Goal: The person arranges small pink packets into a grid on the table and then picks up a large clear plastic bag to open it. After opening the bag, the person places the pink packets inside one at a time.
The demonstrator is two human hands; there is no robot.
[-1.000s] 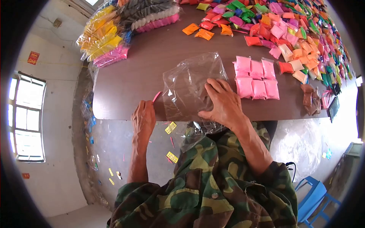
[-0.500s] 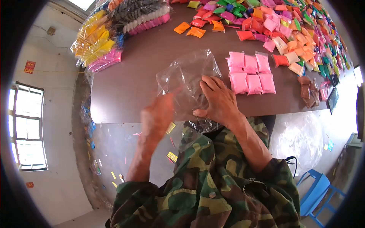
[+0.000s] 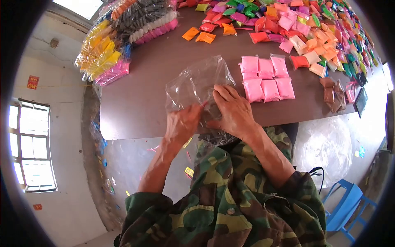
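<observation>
A clear plastic bag [image 3: 201,76] lies on the brown table in front of me, its near end hanging over the edge. My left hand [image 3: 183,122] is closed over the bag's left part, and a thin pink strip [image 3: 204,103] pokes out at its fingertips. On the bag's right side lies my right hand [image 3: 234,111], fingers stretched forward and thumb apart, touching the plastic. Just right of that hand, soft pink packets [image 3: 269,88] lie in two neat rows. The left fingertips are partly hidden.
Stacked bundles of coloured packets [image 3: 98,53] stand at the table's back left. A big loose heap of coloured packets [image 3: 296,24] covers the back right. Brown packets [image 3: 332,94] lie near the right edge. A blue stool [image 3: 345,201] stands on the floor at right.
My left hand has moved right, closer to my right hand, and the pink strip now shows at its fingertips. My right hand stays on the bag. The view has shifted slightly.
</observation>
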